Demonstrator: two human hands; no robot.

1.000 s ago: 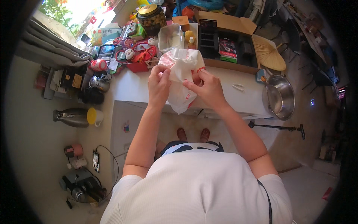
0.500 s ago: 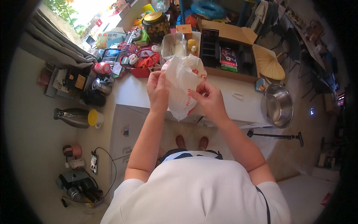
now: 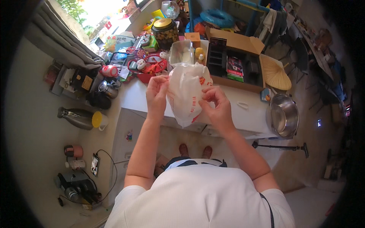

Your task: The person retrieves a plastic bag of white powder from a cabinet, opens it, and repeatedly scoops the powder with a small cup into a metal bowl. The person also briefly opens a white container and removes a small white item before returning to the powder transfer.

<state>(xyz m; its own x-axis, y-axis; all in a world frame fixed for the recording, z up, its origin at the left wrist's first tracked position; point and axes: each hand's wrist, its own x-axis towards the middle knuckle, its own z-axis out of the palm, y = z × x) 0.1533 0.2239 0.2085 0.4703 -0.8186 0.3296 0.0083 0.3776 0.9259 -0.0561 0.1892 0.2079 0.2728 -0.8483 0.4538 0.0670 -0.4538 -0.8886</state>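
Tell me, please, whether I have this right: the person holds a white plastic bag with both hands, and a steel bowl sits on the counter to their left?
Not quite: the steel bowl sits to their right, as the head view shows. Both the left hand and right hand do hold the white plastic bag.

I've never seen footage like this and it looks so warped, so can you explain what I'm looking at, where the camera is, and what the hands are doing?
The picture comes from a wide fisheye camera worn on a person's head, looking straight down, so straight edges curve near the rim. There is no machine, just two bare hands. The left hand and right hand both grip a white plastic bag with red print, held up above a white counter. At the counter's far side lie an open cardboard box, a clear plastic container and red clutter. A steel bowl sits to the right, and a metal flask lies on the floor to the left.
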